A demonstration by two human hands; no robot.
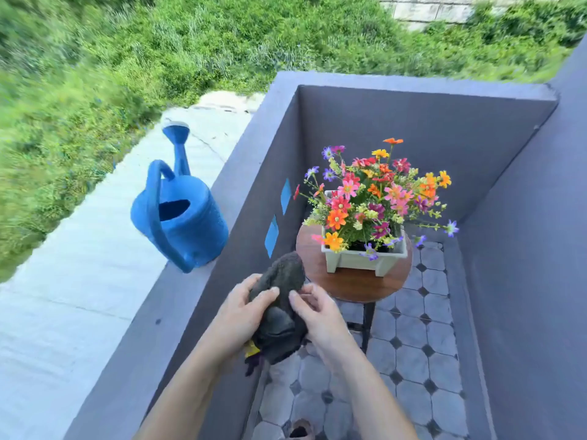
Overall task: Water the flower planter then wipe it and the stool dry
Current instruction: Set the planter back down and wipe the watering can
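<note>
A pale green planter [359, 260] full of colourful flowers [374, 198] stands on a round wooden stool [355, 284] in the balcony corner. In front of the stool, both hands hold a dark grey cloth [281, 300] in the air. My left hand [244, 309] grips its left side with the thumb on top. Its right side is pinched by my right hand [317, 312]. A blue watering can [181, 214] stands upright on top of the grey balcony wall [178, 315], to the left of the stool, with nobody touching it.
Grey walls enclose the balcony on the left, far side and right [524, 249]. The floor [409, 360] has grey octagonal tiles. A shoe tip [300, 430] shows at the bottom edge. Beyond the wall lie a concrete strip [63, 296] and dense green grass [127, 58].
</note>
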